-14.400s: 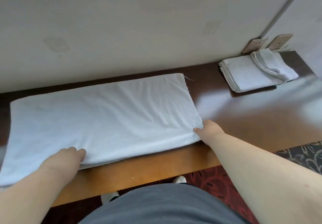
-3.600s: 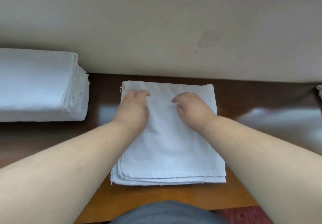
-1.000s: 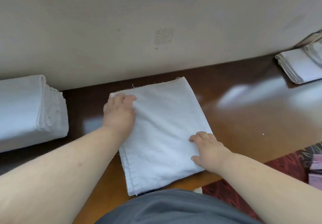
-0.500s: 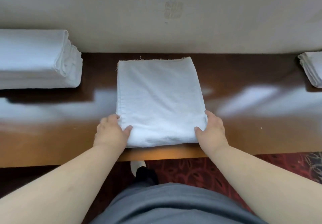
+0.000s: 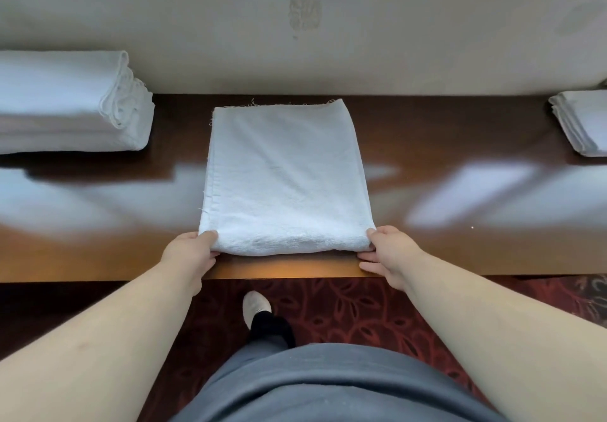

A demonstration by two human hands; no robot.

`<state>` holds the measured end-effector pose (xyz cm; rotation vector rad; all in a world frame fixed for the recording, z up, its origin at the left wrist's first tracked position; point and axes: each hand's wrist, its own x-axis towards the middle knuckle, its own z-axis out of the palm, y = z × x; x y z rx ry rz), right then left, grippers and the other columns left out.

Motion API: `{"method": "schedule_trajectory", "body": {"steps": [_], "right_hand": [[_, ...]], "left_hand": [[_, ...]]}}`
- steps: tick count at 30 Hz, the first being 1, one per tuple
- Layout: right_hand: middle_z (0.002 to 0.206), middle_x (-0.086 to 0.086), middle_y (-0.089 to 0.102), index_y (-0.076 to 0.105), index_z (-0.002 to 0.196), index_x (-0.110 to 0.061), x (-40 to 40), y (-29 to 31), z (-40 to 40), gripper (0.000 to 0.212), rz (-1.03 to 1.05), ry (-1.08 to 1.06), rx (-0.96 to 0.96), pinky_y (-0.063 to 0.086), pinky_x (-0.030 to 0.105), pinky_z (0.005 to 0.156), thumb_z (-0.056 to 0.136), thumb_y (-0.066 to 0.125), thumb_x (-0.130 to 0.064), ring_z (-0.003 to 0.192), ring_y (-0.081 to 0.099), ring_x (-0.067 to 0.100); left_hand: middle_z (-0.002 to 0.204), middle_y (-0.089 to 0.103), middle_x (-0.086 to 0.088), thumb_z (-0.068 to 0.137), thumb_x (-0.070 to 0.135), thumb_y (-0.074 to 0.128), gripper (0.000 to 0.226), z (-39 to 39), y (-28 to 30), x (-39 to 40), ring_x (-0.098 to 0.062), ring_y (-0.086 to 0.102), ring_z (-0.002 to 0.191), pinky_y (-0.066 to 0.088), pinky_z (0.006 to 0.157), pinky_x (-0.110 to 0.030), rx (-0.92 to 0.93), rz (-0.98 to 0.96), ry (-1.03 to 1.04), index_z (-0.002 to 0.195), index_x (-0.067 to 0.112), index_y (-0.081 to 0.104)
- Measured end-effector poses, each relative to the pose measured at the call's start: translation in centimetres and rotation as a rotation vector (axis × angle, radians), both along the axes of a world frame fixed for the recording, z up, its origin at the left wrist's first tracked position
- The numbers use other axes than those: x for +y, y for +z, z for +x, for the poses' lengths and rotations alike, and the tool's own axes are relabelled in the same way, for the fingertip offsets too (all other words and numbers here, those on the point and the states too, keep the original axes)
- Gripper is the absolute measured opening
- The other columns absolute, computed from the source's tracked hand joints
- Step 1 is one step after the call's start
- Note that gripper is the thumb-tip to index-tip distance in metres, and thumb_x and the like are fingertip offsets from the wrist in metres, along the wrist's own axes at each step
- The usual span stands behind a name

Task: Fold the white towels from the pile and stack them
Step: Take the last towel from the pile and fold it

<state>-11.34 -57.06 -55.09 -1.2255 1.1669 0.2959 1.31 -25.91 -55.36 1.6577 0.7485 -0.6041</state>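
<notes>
A folded white towel (image 5: 285,178) lies flat in the middle of the dark wooden table (image 5: 460,250), its near folded edge close to the table's front edge. The left hand (image 5: 192,254) holds the towel's near left corner, with the thumb on top and the other fingers tucked under the cloth. The right hand (image 5: 389,254) holds the near right corner the same way, thumb on top; some of its fingers show below the towel, on the wood. How far the hidden fingers curl cannot be told.

At the far left sits a tall stack of white towels (image 5: 69,106), cut off by the picture's edge. At the far right is a smaller pile of folded towels (image 5: 581,122), also cut off. Both lie against the pale wall (image 5: 427,27). Below the table, one light shoe (image 5: 255,305) stands on a red patterned carpet (image 5: 345,310).
</notes>
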Motion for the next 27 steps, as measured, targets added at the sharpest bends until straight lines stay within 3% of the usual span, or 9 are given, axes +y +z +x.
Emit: {"method": "schedule_trajectory", "body": {"steps": [5,10,12,15,18,20,22,25,27], "right_hand": [[0.103,0.007,0.061,0.049,0.124,-0.013,-0.1,0.5,-0.6,0.027,-0.012,0.095,0.105,0.056,0.033,0.063,0.101,0.04,-0.022,0.092,0.067,0.02],[0.095,-0.002,0.058,0.055,0.111,-0.023,-2.0,1.3,1.3,0.032,-0.353,0.402,0.206,0.059,0.036,0.073,0.096,0.046,-0.049,0.085,0.062,0.02],[0.087,0.002,0.061,0.061,0.112,-0.015,-2.4,0.9,1.7,0.032,-0.372,0.463,0.215,0.061,0.038,0.077,0.099,0.049,-0.042,0.079,0.067,0.023],[0.085,0.005,0.068,0.06,0.113,-0.009,-2.7,1.5,2.3,0.024,-0.273,0.564,0.275,0.06,0.033,0.067,0.1,0.049,-0.026,0.077,0.072,0.023],[0.086,0.005,0.07,0.062,0.096,-0.017,-4.2,3.0,5.1,0.019,-0.511,0.729,0.28,0.055,0.03,0.061,0.091,0.049,-0.029,0.077,0.07,0.023],[0.083,0.001,0.066,0.061,0.086,-0.02,-5.1,3.9,7.9,0.027,-0.613,0.723,0.188,0.049,0.028,0.062,0.09,0.053,-0.045,0.071,0.063,0.02],[0.082,0.0,0.065,0.059,0.08,-0.02,-5.2,4.1,10.3,0.04,-0.62,0.725,0.159,0.05,0.03,0.071,0.091,0.052,-0.058,0.077,0.062,0.022],[0.09,0.007,0.07,0.064,0.092,-0.015,-5.3,2.7,12.3,0.034,-0.615,0.732,0.171,0.055,0.034,0.084,0.096,0.053,-0.046,0.085,0.066,0.027],[0.1,0.012,0.071,0.063,0.094,-0.014,-5.4,1.5,12.1,0.022,-0.525,0.555,0.111,0.058,0.043,0.087,0.098,0.054,-0.034,0.091,0.07,0.033]], "left_hand": [[0.105,0.062,-0.006,0.096,0.024,0.059,0.029,-0.6,-0.1,0.0,-0.018,0.063,0.09,0.047,0.088,-0.034,0.02,-0.013,-0.022,0.122,0.014,0.051],[0.101,0.058,-0.002,0.091,0.035,0.067,0.034,-0.2,0.2,-0.1,-0.019,0.063,0.089,0.053,0.069,-0.029,0.048,0.001,-0.013,0.114,0.02,0.047],[0.108,0.061,-0.008,0.093,0.029,0.066,0.032,-0.1,-0.2,-0.1,-0.02,0.063,0.09,0.052,0.074,-0.029,0.038,-0.007,-0.007,0.115,0.013,0.05],[0.118,0.059,-0.014,0.095,0.023,0.064,0.03,-0.1,-0.5,-0.1,-0.024,0.062,0.094,0.05,0.085,-0.033,0.04,0.0,-0.019,0.116,0.008,0.05],[0.124,0.055,-0.011,0.094,0.025,0.061,0.031,0.5,-0.4,-0.3,-0.029,0.058,0.104,0.05,0.082,-0.038,0.027,0.122,-0.144,0.12,0.01,0.05],[0.12,0.055,-0.007,0.093,0.025,0.061,0.029,1.2,-0.3,-0.7,-0.029,0.056,0.107,0.052,0.079,-0.04,0.0,0.175,-0.222,0.118,0.014,0.051],[0.109,0.057,-0.004,0.093,0.024,0.062,0.024,1.6,-0.3,-0.8,-0.027,0.058,0.101,0.053,0.076,-0.037,-0.018,0.171,-0.279,0.114,0.016,0.054],[0.102,0.06,0.001,0.093,0.023,0.064,0.022,1.8,-0.2,0.0,-0.019,0.061,0.093,0.052,0.069,-0.03,-0.025,0.147,-0.345,0.113,0.015,0.058],[0.104,0.062,0.0,0.093,0.024,0.065,0.02,2.1,-0.2,0.8,-0.019,0.062,0.094,0.052,0.068,-0.027,-0.018,0.167,-0.393,0.11,0.015,0.059]]}}
